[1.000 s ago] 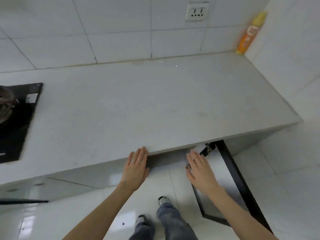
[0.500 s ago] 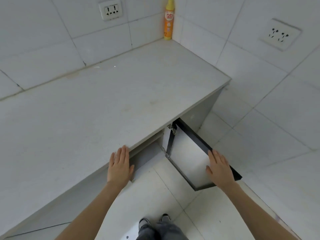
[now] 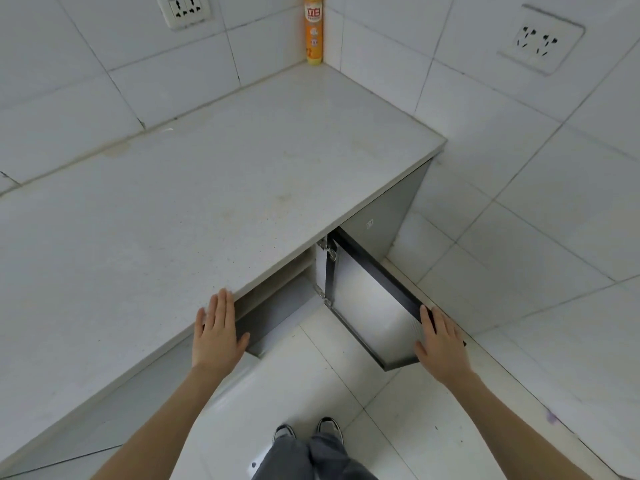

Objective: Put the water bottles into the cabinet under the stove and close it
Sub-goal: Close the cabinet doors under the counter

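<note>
A cabinet door (image 3: 367,306) under the white counter (image 3: 207,209) stands swung wide open, grey inside with a dark top edge. My right hand (image 3: 441,344) lies flat on the door's outer end, fingers straight along the dark edge. My left hand (image 3: 218,329) rests flat with straight fingers at the counter's front edge, beside the dark cabinet opening (image 3: 273,306). No water bottle shows in this view, and the inside of the cabinet is hidden under the counter.
An orange and yellow spray bottle (image 3: 313,32) stands in the counter's back corner. Two wall sockets (image 3: 183,10) (image 3: 540,39) sit on the tiled walls. A closed grey cabinet front (image 3: 381,209) is right of the door. My shoes (image 3: 308,431) stand on the tiled floor.
The view has swung right, away from the stove. My right hand moved from the door's hinge side out to its far end. My left hand stays at the counter edge.
</note>
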